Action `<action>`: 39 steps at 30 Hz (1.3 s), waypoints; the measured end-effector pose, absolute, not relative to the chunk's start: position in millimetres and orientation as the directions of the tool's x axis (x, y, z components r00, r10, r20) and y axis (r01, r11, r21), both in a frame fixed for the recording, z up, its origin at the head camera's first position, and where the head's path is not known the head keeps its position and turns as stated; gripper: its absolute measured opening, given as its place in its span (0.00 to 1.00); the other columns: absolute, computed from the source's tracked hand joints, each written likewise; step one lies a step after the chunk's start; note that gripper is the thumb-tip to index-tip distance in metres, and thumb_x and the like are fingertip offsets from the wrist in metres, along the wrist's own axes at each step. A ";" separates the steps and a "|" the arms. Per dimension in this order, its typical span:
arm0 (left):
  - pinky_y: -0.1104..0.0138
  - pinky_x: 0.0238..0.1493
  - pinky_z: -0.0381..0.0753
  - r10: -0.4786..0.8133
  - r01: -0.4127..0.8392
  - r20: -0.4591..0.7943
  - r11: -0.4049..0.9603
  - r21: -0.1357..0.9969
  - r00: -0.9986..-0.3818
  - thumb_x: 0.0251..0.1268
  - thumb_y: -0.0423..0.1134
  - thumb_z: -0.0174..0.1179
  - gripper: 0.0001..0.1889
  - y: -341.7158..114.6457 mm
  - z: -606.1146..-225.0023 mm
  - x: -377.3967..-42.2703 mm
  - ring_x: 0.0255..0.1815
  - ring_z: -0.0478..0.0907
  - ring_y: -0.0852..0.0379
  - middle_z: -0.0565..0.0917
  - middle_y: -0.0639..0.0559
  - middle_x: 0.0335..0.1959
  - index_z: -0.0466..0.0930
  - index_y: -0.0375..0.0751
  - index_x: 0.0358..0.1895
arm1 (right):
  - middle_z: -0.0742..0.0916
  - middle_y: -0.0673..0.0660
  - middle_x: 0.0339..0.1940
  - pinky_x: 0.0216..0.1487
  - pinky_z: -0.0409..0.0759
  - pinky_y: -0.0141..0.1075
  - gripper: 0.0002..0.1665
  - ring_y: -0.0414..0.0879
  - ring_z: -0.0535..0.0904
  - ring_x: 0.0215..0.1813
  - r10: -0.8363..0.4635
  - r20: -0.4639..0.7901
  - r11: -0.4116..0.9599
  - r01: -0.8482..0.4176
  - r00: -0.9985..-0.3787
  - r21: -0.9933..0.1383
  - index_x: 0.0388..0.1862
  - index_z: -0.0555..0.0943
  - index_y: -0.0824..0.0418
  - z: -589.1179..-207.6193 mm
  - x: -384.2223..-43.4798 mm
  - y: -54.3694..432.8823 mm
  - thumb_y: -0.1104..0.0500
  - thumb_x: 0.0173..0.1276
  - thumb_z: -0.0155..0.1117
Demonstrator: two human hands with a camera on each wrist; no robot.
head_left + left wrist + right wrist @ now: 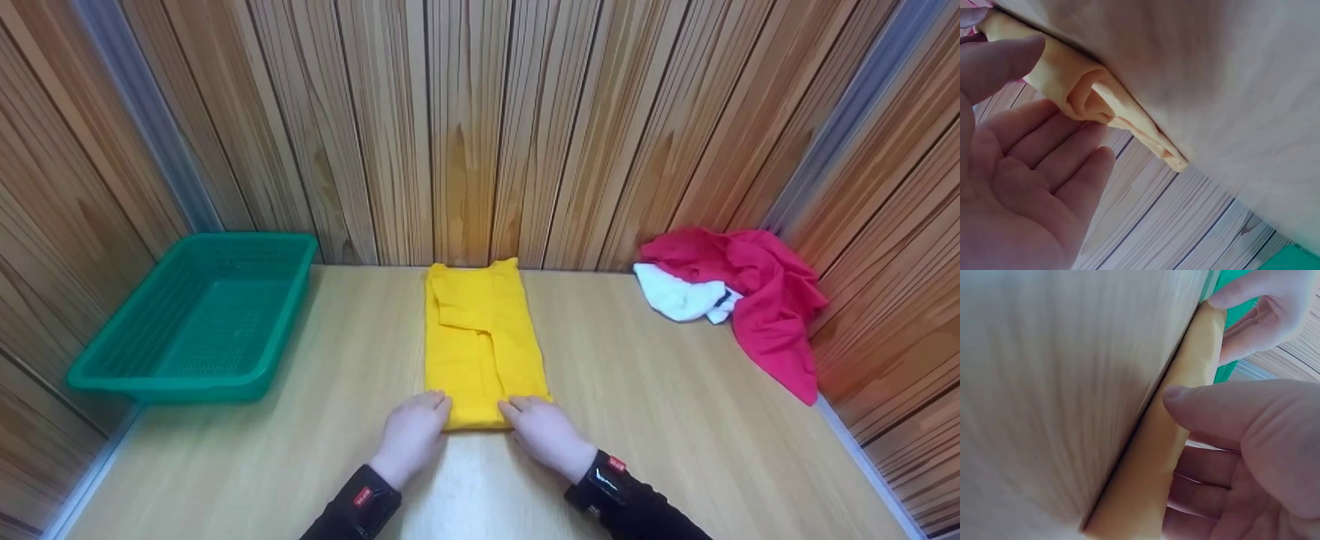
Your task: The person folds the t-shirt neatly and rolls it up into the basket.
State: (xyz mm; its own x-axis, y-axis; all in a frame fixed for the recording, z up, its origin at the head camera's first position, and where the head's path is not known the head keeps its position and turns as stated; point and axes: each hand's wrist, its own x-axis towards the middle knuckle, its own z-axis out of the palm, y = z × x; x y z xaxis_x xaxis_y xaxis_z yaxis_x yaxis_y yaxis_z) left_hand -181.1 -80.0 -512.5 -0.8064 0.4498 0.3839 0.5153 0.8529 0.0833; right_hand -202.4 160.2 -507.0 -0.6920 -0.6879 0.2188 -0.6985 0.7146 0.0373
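A yellow shirt (480,352), folded into a long narrow rectangle with a sleeve folded over on top, lies on the table. My left hand (414,431) is at its near left corner, fingers extended over the cloth. At the near right corner, the fingers of my right hand (546,431) rest on top. In the left wrist view, layered folds show at the end of the yellow shirt (1086,90), beside the nearly straight fingers of my left hand (1033,180). The thumb of my right hand (1258,433) lies against the front edge of the yellow shirt (1145,461).
A green plastic basket (259,375) stands at the left, with nothing in it. By the right wall lies a crumpled red cloth (772,300) with a white cloth (679,294) partly under it. Wood-patterned walls (465,135) border the table (637,390) at the back and sides.
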 end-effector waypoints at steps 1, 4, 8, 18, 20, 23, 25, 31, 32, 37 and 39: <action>0.53 0.52 0.79 0.451 0.515 0.387 0.854 0.078 -0.805 0.51 0.30 0.69 0.19 -80.1 -513.4 -181.2 0.50 0.82 0.43 0.84 0.40 0.49 0.82 0.32 0.49 | 0.85 0.63 0.50 0.50 0.80 0.47 0.24 0.56 0.83 0.48 -0.688 0.218 0.714 -0.699 -0.692 0.036 0.58 0.80 0.67 -507.3 -202.6 160.2 0.64 0.61 0.69; 0.55 0.45 0.81 0.454 0.517 0.394 0.854 0.064 -0.799 0.52 0.28 0.68 0.15 -80.3 -514.7 -182.0 0.44 0.83 0.45 0.85 0.43 0.43 0.83 0.34 0.45 | 0.85 0.63 0.51 0.50 0.81 0.47 0.25 0.56 0.83 0.48 -0.691 0.217 0.711 -0.702 -0.690 0.035 0.58 0.80 0.67 -507.7 -203.6 160.7 0.64 0.60 0.70; 0.59 0.33 0.80 0.461 0.519 0.407 0.854 0.039 -0.789 0.52 0.26 0.65 0.09 -79.9 -514.9 -183.2 0.32 0.82 0.49 0.84 0.47 0.32 0.82 0.38 0.37 | 0.86 0.62 0.49 0.48 0.81 0.46 0.26 0.56 0.84 0.46 -0.698 0.234 0.701 -0.712 -0.677 0.031 0.55 0.80 0.67 -508.0 -206.2 162.2 0.65 0.57 0.72; 0.63 0.20 0.73 0.465 0.508 0.406 0.861 -0.003 -0.787 0.51 0.24 0.63 0.09 -77.1 -511.4 -182.0 0.20 0.76 0.53 0.78 0.51 0.20 0.76 0.42 0.25 | 0.89 0.56 0.35 0.33 0.81 0.41 0.10 0.50 0.84 0.31 -0.716 0.324 0.666 -0.744 -0.618 0.052 0.44 0.84 0.61 -506.3 -209.1 166.8 0.68 0.64 0.64; 0.63 0.20 0.73 0.461 0.505 0.390 0.863 0.011 -0.797 0.50 0.24 0.62 0.09 -76.9 -510.1 -179.8 0.19 0.76 0.52 0.77 0.51 0.19 0.76 0.42 0.24 | 0.88 0.56 0.33 0.32 0.80 0.41 0.09 0.50 0.83 0.30 -0.719 0.323 0.662 -0.748 -0.615 0.047 0.43 0.84 0.61 -506.4 -208.0 167.7 0.67 0.64 0.64; 0.63 0.19 0.71 0.459 0.507 0.382 0.861 0.031 -0.802 0.48 0.24 0.61 0.10 -77.9 -508.5 -175.1 0.18 0.75 0.52 0.76 0.52 0.17 0.74 0.44 0.22 | 0.88 0.55 0.32 0.32 0.80 0.40 0.09 0.50 0.83 0.30 -0.723 0.305 0.658 -0.752 -0.620 0.032 0.42 0.84 0.60 -506.5 -205.4 169.2 0.67 0.63 0.65; 0.63 0.18 0.69 0.463 0.516 0.383 0.855 0.043 -0.799 0.45 0.24 0.61 0.11 -78.9 -507.2 -171.5 0.17 0.74 0.52 0.75 0.52 0.16 0.73 0.45 0.21 | 0.88 0.55 0.32 0.33 0.80 0.40 0.10 0.49 0.83 0.31 -0.725 0.280 0.657 -0.754 -0.629 0.009 0.43 0.84 0.60 -505.4 -202.7 170.5 0.67 0.63 0.66; 0.63 0.18 0.66 0.484 0.544 0.363 0.835 0.081 -0.796 0.39 0.26 0.62 0.11 -82.2 -501.2 -164.3 0.16 0.72 0.52 0.73 0.53 0.14 0.70 0.46 0.18 | 0.88 0.53 0.32 0.35 0.80 0.40 0.11 0.47 0.84 0.33 -0.737 0.244 0.637 -0.768 -0.631 -0.062 0.41 0.86 0.59 -499.3 -195.4 174.2 0.68 0.58 0.68; 0.63 0.18 0.67 0.485 0.547 0.356 0.832 0.094 -0.799 0.39 0.27 0.62 0.11 -82.8 -500.4 -164.0 0.16 0.72 0.52 0.73 0.54 0.14 0.70 0.46 0.18 | 0.88 0.53 0.31 0.35 0.80 0.40 0.12 0.47 0.84 0.33 -0.742 0.248 0.630 -0.774 -0.623 -0.064 0.40 0.86 0.59 -498.4 -194.7 174.6 0.69 0.57 0.68; 0.63 0.19 0.67 0.482 0.551 0.321 0.817 0.173 -0.815 0.39 0.27 0.63 0.12 -84.0 -497.3 -164.8 0.16 0.71 0.53 0.71 0.56 0.14 0.69 0.47 0.18 | 0.85 0.51 0.27 0.31 0.78 0.38 0.09 0.45 0.82 0.29 -0.761 0.262 0.599 -0.798 -0.594 -0.068 0.34 0.85 0.58 -495.0 -193.5 176.3 0.69 0.55 0.68; 0.63 0.19 0.67 0.476 0.548 0.314 0.810 0.209 -0.822 0.39 0.26 0.63 0.13 -84.4 -496.9 -165.3 0.16 0.71 0.53 0.71 0.57 0.14 0.69 0.46 0.18 | 0.83 0.50 0.25 0.29 0.76 0.37 0.08 0.45 0.80 0.27 -0.766 0.258 0.596 -0.801 -0.588 -0.057 0.32 0.83 0.58 -494.3 -194.2 176.6 0.69 0.55 0.68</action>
State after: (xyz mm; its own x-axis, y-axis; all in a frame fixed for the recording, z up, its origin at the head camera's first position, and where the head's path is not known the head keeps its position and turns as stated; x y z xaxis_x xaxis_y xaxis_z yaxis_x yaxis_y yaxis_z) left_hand -165.3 -84.4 -496.9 -0.8219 0.4756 0.3136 0.5483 0.8097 0.2091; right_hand -194.2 176.6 -494.3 -0.5884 -0.7662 0.2584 -0.8010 0.5959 -0.0570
